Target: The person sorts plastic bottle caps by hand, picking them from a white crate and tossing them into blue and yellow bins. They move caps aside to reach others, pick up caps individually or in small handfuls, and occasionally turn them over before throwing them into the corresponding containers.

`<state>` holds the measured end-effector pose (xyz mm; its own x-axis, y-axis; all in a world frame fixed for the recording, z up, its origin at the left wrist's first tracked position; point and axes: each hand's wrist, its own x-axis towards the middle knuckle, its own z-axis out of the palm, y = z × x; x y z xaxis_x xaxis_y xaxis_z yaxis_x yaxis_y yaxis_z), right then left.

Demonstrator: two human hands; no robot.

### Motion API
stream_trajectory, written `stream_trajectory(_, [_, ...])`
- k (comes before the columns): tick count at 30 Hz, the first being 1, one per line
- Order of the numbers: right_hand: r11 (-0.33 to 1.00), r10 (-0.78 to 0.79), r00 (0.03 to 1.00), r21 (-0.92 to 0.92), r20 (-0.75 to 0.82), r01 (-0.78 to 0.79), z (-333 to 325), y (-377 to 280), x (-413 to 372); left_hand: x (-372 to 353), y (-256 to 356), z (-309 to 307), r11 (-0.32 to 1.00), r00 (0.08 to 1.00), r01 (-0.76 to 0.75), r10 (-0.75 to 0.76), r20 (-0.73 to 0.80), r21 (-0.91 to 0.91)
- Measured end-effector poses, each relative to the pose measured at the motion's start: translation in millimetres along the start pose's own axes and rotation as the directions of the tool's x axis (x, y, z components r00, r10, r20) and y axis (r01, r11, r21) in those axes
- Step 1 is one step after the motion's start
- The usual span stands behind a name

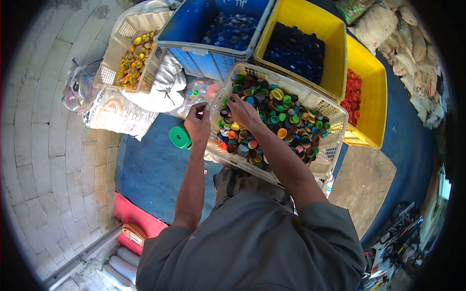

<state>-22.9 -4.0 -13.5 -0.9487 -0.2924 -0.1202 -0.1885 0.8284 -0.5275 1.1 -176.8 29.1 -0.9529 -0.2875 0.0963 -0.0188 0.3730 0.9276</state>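
A white plastic crate [337, 116] sits before me, filled with mixed bottle caps [286, 119] in green, black, yellow, orange and other colours. My right hand [244, 114] reaches over its left part, thumb and fingers pinched at a green bottle cap [224, 102]. Just outside the crate's left rim is my left hand [198, 127], raised with its fingers curled together. What those fingers hold, if anything, I cannot make out. Below and left of that hand lies a round green lid [180, 137] with a hole in it.
Behind the crate stand a blue bin [194, 58] of blue caps, a yellow bin [335, 46] of dark blue caps and another yellow bin [374, 97] of red caps. A smaller crate [104, 75] holds yellow caps at left, above white sacks [121, 114]. Blue sheeting [150, 165] covers the floor.
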Motion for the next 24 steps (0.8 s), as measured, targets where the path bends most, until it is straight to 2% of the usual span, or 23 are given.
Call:
stream_trajectory(2, [0.999, 0.004, 0.998, -0.054, 0.066, -0.001, 4.2, -0.9, 8.4, -3.2, -1.5, -3.9, 0.999, 0.999, 0.045, -0.044, 0.032, -0.030])
stream_trajectory(5, [0.991, -0.016, 0.999, 0.132, -0.030, 0.020, 14.6, 11.1, 14.3, -5.0, -0.7, -8.7, 0.993, 0.987, 0.114, -0.110, 0.115, -0.031])
stream_trajectory(6, [0.990, -0.034, 0.994, 0.135, -0.105, 0.048, 5.8, 7.9, 9.5, -6.1, -1.0, -8.8, 0.990, 0.979, 0.136, -0.129, 0.156, -0.032])
stream_trajectory(9, [0.835, 0.172, 0.974, 0.547, -0.149, -0.065, -26.6, -1.8, -5.7, -6.9, 0.2, -4.7, 0.986, 0.951, 0.162, -0.143, 0.273, -0.048])
stream_trajectory(10, [0.822, 0.196, 0.939, 0.569, -0.282, -0.001, -20.9, 6.5, -6.4, -5.9, 1.2, 0.3, 0.988, 0.946, 0.144, -0.122, 0.300, -0.053])
stream_trajectory(11, [0.526, 0.297, 0.943, 0.850, -0.151, -0.029, -23.8, 13.3, -11.0, -5.3, 2.5, 6.1, 0.990, 0.939, 0.126, -0.100, 0.329, -0.059])
stream_trajectory(12, [0.141, 0.337, 0.941, 0.988, 0.005, -0.055, -38.0, 12.0, -17.5, -4.3, 15.9, 10.1, 0.999, 0.931, 0.041, -0.026, 0.365, -0.032])
stream_trajectory(13, [-0.267, 0.313, 0.936, 0.961, 0.160, -0.074, -46.5, 14.2, -24.5, -3.6, 24.3, 16.3, 0.997, 0.904, 0.027, 0.005, 0.427, -0.069])
stream_trajectory(14, [-0.352, 0.270, 0.950, 0.934, 0.156, -0.053, -40.9, 27.0, -28.8, -1.8, 31.1, 23.7, 0.994, 0.874, 0.015, 0.039, 0.485, -0.106])
stream_trajectory(15, [-0.396, 0.260, 0.952, 0.917, 0.163, -0.049, -45.5, 27.1, -34.3, 0.3, 36.4, 31.8, 0.990, 0.839, 0.004, 0.075, 0.538, -0.144])
stream_trajectory(18, [-0.494, 0.232, 0.959, 0.869, 0.164, -0.029, -62.4, 26.2, -55.2, 4.8, 50.7, 67.5, 0.923, 0.741, -0.347, 0.379, 0.555, -0.168])
stream_trajectory(22, [-0.405, 0.292, 0.947, 0.914, 0.132, -0.003, -75.1, 44.9, -75.2, 8.5, 69.1, 93.6, 0.897, 0.655, -0.426, 0.396, 0.644, -0.118])
stream_trajectory(24, [-0.318, 0.349, 0.924, 0.947, 0.156, -0.040, -83.3, 53.7, -85.9, 6.3, 77.0, 104.1, 0.929, 0.638, -0.331, 0.351, 0.685, -0.168])
